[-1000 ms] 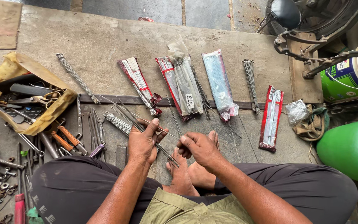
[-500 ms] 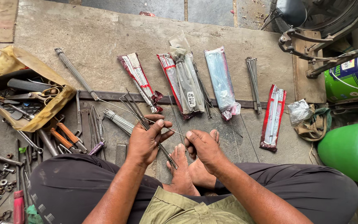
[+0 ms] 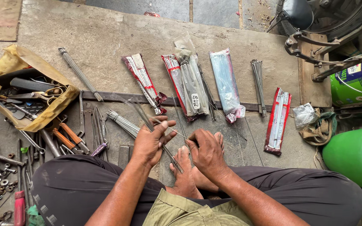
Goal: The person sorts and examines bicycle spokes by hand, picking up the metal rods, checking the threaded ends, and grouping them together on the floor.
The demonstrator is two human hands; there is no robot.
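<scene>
- Our left hand (image 3: 149,144) gripped a small bunch of thin grey metal spokes (image 3: 158,140), fingers clenched round it, above our bare feet.
- Our right hand (image 3: 208,152) pinched one thin spoke (image 3: 177,133).
- Several plastic-wrapped spoke packets (image 3: 227,83) lay unopened on the concrete floor (image 3: 105,37); sorting looked barely begun.

repair workshop floor | spoke bundles (image 3: 257,86) | scattered hand tools (image 3: 65,138)

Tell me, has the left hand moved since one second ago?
Yes. The left hand went up a little toward the red spoke packet, fingers now stretched out.
</scene>
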